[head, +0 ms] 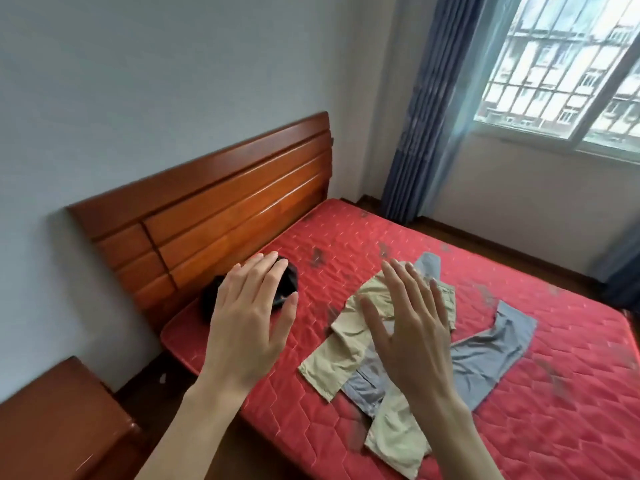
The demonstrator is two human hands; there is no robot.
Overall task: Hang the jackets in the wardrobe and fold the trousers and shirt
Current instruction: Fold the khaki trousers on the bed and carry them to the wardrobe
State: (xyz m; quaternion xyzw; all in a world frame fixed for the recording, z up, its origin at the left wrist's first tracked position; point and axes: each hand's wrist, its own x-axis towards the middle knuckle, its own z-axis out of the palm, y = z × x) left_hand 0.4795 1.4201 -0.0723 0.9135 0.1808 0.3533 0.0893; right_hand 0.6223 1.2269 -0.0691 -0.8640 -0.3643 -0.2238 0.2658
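Hovering empty with fingers spread, left hand (247, 318) and right hand (412, 327) leave khaki trousers (349, 344) and grey trousers (491, 351) unfolded on the bed (519, 427)

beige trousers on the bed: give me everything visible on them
The beige trousers look like light woven cotton. They lie flat and unfolded on the red quilted mattress, legs spread apart: one leg runs toward the mattress's near edge, the other ends nearer the camera. They lie across a grey garment, overlapping it. The right hand, fingers straight, blocks the middle of them from view; whether it touches them cannot be told.
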